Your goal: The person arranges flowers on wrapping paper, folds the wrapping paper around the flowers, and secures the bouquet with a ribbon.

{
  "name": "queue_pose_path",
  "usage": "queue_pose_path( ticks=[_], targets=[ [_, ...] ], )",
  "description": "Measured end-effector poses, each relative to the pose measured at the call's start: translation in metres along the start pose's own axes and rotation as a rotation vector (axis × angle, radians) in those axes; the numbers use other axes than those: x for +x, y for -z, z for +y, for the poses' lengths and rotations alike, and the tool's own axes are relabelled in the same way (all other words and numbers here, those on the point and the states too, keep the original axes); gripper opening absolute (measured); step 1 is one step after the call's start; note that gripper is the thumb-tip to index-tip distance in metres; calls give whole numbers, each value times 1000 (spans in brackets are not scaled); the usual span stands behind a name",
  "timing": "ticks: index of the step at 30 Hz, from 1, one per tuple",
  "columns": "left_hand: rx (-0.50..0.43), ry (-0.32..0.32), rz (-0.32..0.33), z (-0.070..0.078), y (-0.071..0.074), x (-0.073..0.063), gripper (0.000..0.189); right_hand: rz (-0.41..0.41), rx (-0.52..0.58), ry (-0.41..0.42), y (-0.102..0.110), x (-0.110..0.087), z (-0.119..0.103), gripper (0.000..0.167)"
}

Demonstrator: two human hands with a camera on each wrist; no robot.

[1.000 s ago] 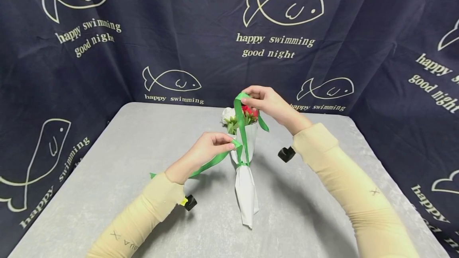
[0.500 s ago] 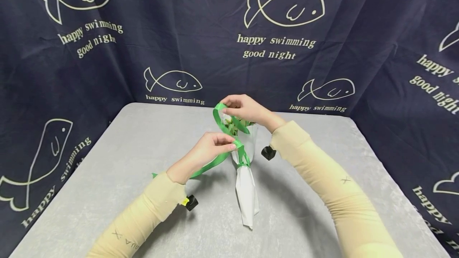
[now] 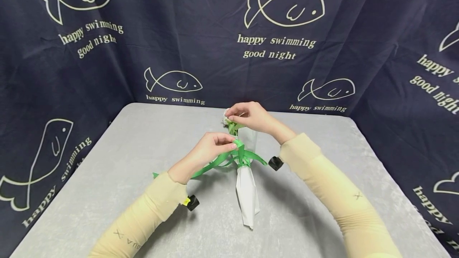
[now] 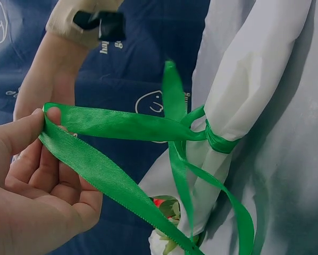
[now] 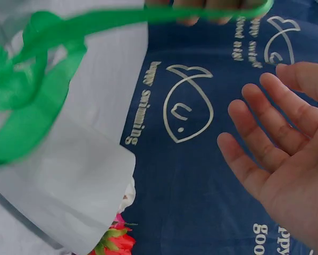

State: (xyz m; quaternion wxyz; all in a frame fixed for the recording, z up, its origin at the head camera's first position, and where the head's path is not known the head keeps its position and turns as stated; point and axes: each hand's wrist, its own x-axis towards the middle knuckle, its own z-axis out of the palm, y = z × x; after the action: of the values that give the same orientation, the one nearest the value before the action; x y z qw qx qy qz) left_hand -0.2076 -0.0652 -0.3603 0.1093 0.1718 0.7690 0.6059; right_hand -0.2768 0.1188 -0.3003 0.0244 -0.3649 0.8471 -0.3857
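A bouquet in white wrapping paper (image 3: 246, 194) lies on the table, its flowers pointing away from me. Green ribbon (image 4: 223, 142) is tied round its narrow waist. Between thumb and index finger my left hand (image 3: 208, 150) pinches a fold of this ribbon, raised above the bouquet; one tail trails off to the left. My right hand (image 3: 256, 118) hovers over the flower end with fingers apart and nothing in them, as the right wrist view also shows. A white flower (image 3: 226, 118) peeks out beside it. Red petals (image 5: 115, 243) appear low in the right wrist view.
The grey table (image 3: 143, 130) extends around the bouquet. Dark blue fabric (image 3: 222, 51) printed with fish and words hangs behind and at both sides. A small black camera (image 3: 275, 163) sits at the right wrist, another black camera (image 3: 192, 202) at the left.
My right hand has let go of the other ribbon end after carrying it leftward and down. That end now lies across the bouquet to the right. The left hand stays put.
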Motion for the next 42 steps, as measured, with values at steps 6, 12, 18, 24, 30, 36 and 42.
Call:
queue_pose_path(
  ticks=[6, 12, 18, 24, 30, 36, 42],
  targets=[
    [1, 13, 31, 1, -2, 1, 22, 74, 57, 3, -3, -29, -7, 15],
    [-22, 28, 55, 1, -5, 2, 21, 167, 60, -3, -10, -57, -4, 16],
    [-19, 24, 62, 0, -9, 4, 19, 213, 58, 22, -22, -74, 6, 21],
    [-15, 5, 63, 0, -11, 6, 18, 226, 89, 23, -33, -81, 4, 29],
    [-11, 8, 54, 1, -11, 7, 17, 299, 49, 58, -40, -79, 12, 17],
    [42, 10, 39, -2, -7, 8, 21, 356, 18, 64, -41, -77, 11, 10],
    [83, -23, 15, -5, 5, 9, 24, 376, -1, 28, -40, -75, 7, 8]
  ],
)
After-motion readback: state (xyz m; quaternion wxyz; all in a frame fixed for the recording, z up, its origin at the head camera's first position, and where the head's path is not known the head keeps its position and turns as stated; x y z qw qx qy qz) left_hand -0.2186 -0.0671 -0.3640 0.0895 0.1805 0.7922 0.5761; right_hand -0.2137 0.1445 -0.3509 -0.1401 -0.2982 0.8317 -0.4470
